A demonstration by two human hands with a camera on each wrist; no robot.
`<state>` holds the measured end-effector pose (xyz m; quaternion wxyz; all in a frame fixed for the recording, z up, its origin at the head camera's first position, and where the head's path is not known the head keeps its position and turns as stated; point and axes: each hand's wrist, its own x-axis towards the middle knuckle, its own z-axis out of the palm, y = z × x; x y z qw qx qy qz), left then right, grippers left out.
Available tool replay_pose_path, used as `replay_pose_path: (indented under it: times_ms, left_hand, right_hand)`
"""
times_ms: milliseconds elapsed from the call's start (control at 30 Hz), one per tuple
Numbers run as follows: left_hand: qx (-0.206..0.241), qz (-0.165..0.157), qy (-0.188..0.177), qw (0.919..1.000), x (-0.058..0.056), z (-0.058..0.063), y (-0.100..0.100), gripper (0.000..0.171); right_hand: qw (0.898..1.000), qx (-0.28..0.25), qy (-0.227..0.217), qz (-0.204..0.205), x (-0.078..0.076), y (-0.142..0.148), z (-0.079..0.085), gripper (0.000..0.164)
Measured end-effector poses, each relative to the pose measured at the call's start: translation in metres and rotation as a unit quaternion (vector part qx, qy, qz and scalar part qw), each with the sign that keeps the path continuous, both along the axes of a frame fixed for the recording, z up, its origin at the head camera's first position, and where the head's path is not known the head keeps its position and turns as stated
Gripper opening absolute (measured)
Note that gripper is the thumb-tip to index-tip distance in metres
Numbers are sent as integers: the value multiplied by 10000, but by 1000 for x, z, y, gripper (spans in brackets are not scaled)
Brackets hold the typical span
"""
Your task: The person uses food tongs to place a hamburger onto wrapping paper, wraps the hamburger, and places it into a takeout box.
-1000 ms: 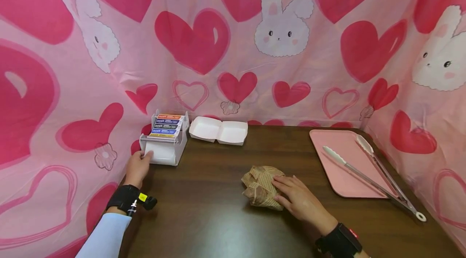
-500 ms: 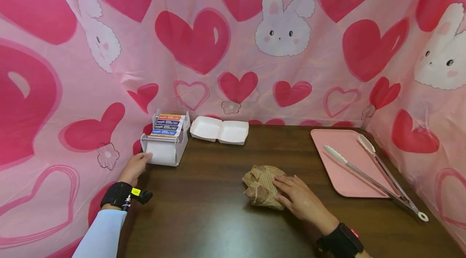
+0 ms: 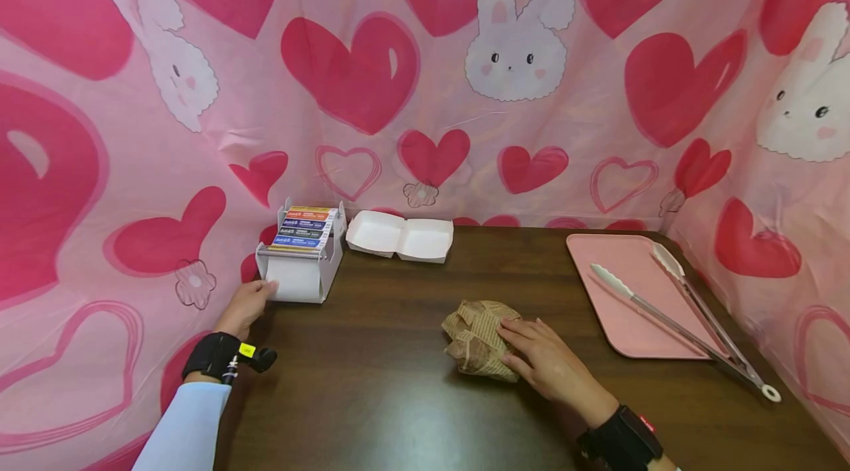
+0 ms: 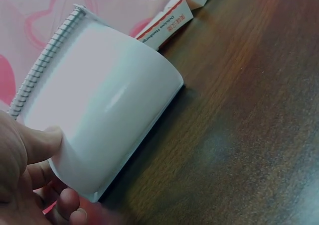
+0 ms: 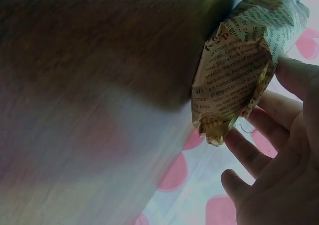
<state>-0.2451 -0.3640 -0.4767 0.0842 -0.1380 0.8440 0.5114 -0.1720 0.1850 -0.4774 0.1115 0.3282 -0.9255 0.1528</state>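
Observation:
In the head view my left hand (image 3: 247, 306) is at the left front corner of a white dispenser (image 3: 332, 272), which carries rows of coloured labels (image 3: 304, 224). The left wrist view shows the thumb (image 4: 45, 144) on its smooth, curved white front (image 4: 107, 100), with other fingers curled round the side edge. A ridged bar (image 4: 47, 58) runs along the top of that front. My right hand (image 3: 554, 368) rests against a crumpled bundle (image 3: 479, 342) in brown, newsprint-style paper. Its fingers are extended and fairly straight, the tips touching the paper (image 5: 237, 75); the bundle's contents are hidden.
A white, unfolded hamburger box (image 3: 425, 241) stands beside the dispenser at the back. On the right, long metal tongs (image 3: 690, 327) with pale tips lie across a pink tray (image 3: 614, 334), their handle end past its edge. Pink patterned cloth (image 3: 425, 109) surrounds the brown table (image 3: 372, 397).
My left wrist has shifted slightly left, and the thumb has drawn back toward the dispenser's side edge. The coloured labels have slid down slightly. The right hand and paper bundle look unmoved.

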Motion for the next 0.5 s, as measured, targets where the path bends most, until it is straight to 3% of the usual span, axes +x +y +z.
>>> replay_pose_path:
  times_ms: [500]
  left_hand:
    - [-165, -169, 3, 9997, -2, -3, -5, 66]
  right_hand:
    - [10000, -10, -22, -16, 1, 0, 1, 49]
